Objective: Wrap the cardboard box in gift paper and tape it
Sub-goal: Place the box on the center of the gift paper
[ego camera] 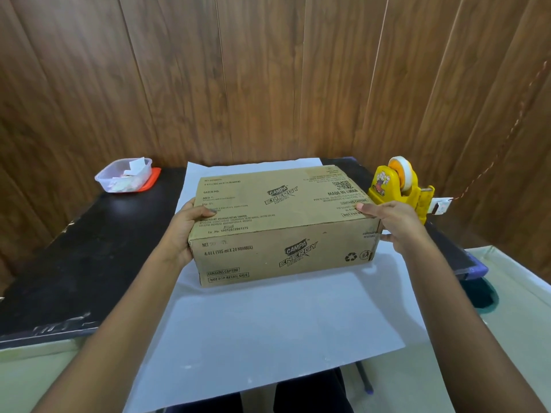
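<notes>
Head view shows the box (280,225) sitting on the white paper (268,323) on the table (89,263), left hand (185,231) and right hand (393,225) spread flat against its ends, and it looks stiff, so holding both ends should work.

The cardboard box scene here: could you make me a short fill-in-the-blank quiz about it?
1. The cardboard box rests on a sheet of ____ paper.
2. The tape dispenser is coloured ____.
3. The box is held by ____ hands, the left hand and right hand, one at each end.

Missing words: white; yellow; two
</notes>
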